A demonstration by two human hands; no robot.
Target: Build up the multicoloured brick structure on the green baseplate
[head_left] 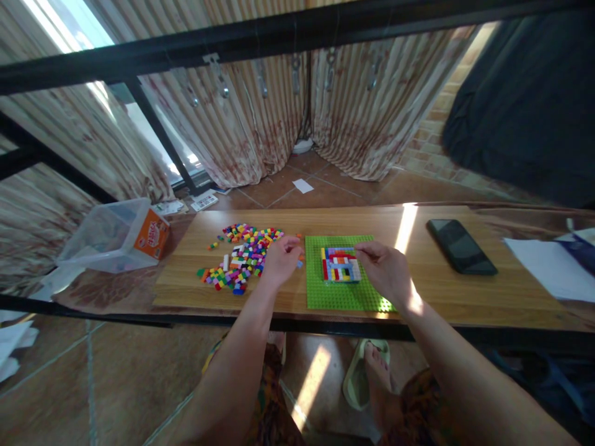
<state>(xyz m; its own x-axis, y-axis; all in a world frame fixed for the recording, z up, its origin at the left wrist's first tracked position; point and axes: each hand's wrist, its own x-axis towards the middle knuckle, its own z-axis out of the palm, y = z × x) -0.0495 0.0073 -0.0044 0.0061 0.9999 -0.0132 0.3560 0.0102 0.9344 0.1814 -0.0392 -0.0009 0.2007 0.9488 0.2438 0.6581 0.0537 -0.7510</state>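
A green studded baseplate (320, 298) lies on the table, bearing a small rectangular build of toy bricks (341, 265) in red, white, blue, yellow and other colours. My right hand (385, 267) is at the build's right side, thumb and fingertips pinched together near its far right corner. Whatever is in that pinch is too small to make out. To the left of the baseplate, my left hand (281, 259) hovers at the right edge of a loose pile of coloured bricks (253, 244). Its fingers are curled closed, and they hide anything they hold.
A black phone (461, 246) lies on the wooden table (418, 297) to the right, with white paper (548, 266) beyond it. At the left end stands a clear plastic box (111, 238) with an orange label. A dark metal bar (288, 31) crosses the far side above the table.
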